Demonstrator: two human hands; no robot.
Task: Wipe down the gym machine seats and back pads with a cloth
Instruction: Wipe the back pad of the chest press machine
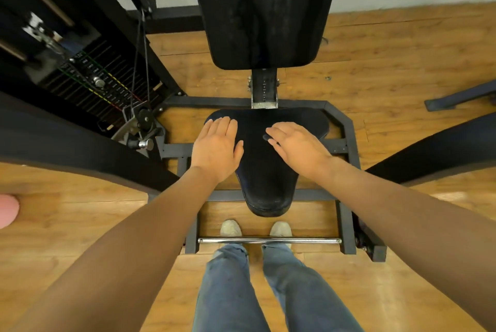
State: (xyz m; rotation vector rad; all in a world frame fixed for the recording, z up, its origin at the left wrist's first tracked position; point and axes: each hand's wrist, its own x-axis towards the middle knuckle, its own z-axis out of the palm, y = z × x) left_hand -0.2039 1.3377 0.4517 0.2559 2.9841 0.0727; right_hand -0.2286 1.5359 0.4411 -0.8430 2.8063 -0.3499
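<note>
Frame (346,143): black steel, standing on the wood floor (402,63).
Back pad (264,9): black, upright behind the seat.
Seat (264,170): black, centred in the frame, narrow end toward the person.
Left hand (217,143): fingers straight, palm down over the seat's left side.
Right hand (298,145): fingers extended, empty, over the seat's right side.

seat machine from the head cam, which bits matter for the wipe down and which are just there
For the job: seat, back pad, left hand, right hand. No cloth visible.
Just there: weight stack, foot bar, wooden floor.
</note>
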